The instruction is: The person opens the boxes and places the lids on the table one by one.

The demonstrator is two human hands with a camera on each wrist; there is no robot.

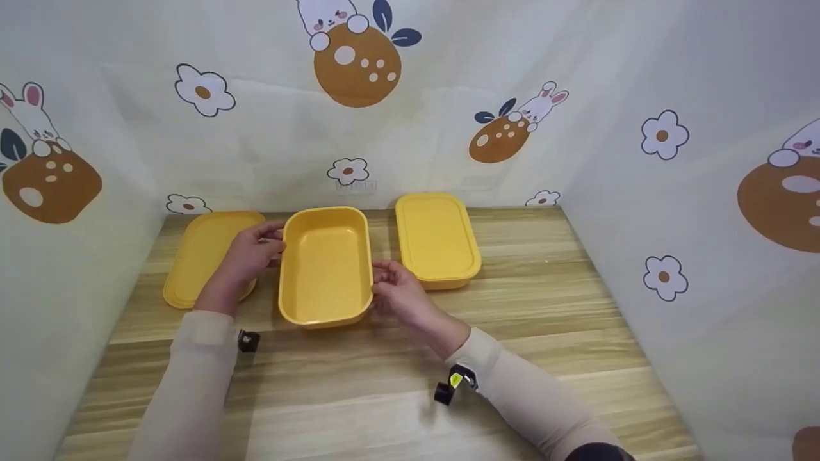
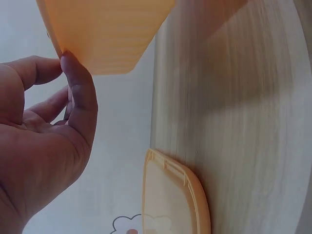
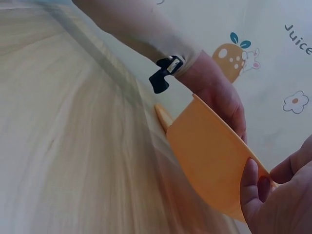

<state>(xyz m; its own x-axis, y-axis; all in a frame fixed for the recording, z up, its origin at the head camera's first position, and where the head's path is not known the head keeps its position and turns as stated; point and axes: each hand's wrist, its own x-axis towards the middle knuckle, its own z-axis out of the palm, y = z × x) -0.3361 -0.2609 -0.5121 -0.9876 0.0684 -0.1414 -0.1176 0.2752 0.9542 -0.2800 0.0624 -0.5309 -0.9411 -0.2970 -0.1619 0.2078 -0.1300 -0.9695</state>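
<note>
The left hand (image 1: 246,256) covers part of the yellow lid (image 1: 208,256) lying behind it, the left wrist view cuts off that lid's lower end and the open yellow container's (image 1: 325,266) top, and the container hides the right hand's (image 1: 400,296) fingertips.

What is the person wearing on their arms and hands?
Both arms wear long, pale cream sleeves that reach the wrists. The left hand and right hand are bare, with no gloves. A small black camera is strapped at the left wrist, and another black one with a yellow-green spot sits at the right wrist. A dark edge shows near the right elbow.
</note>
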